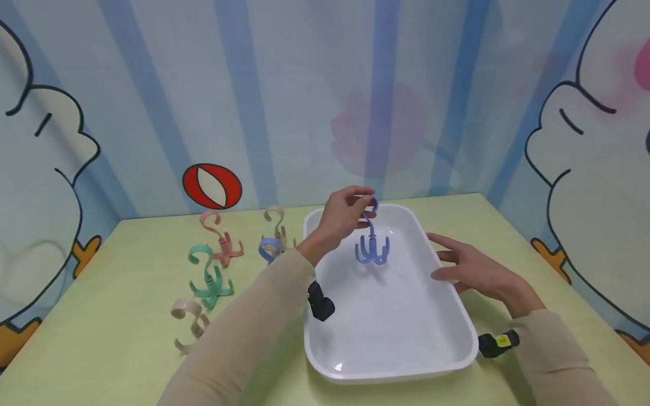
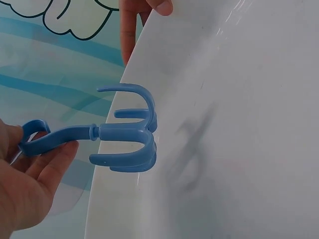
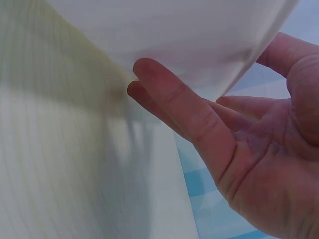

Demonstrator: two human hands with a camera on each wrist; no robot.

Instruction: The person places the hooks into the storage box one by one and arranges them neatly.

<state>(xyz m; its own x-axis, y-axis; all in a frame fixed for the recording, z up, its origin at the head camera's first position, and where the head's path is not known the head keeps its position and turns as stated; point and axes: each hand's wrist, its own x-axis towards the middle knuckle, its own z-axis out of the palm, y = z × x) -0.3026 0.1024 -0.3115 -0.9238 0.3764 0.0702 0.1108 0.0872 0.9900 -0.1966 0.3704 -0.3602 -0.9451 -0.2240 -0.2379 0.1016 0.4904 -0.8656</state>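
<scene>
My left hand (image 1: 341, 215) pinches the curled top of a blue multi-prong hanging hook (image 1: 373, 248). The hook hangs upright over the far part of a white tray (image 1: 391, 332), prongs at the bottom, and casts a shadow on the tray in the left wrist view. At the tray's right side, my right hand (image 1: 474, 268) has its thumb over the rim and its fingers along the outside wall. From the right wrist view, those fingers (image 3: 199, 119) reach under the tray's rim.
Left of the tray stand more hanging hooks: a pink one (image 1: 224, 248), a green one (image 1: 210, 285), a beige one (image 1: 189, 311) partly behind my left sleeve, another beige one (image 1: 276, 220) and a blue one (image 1: 269, 248). A printed backdrop (image 1: 304, 113) rises behind the table (image 1: 101, 338).
</scene>
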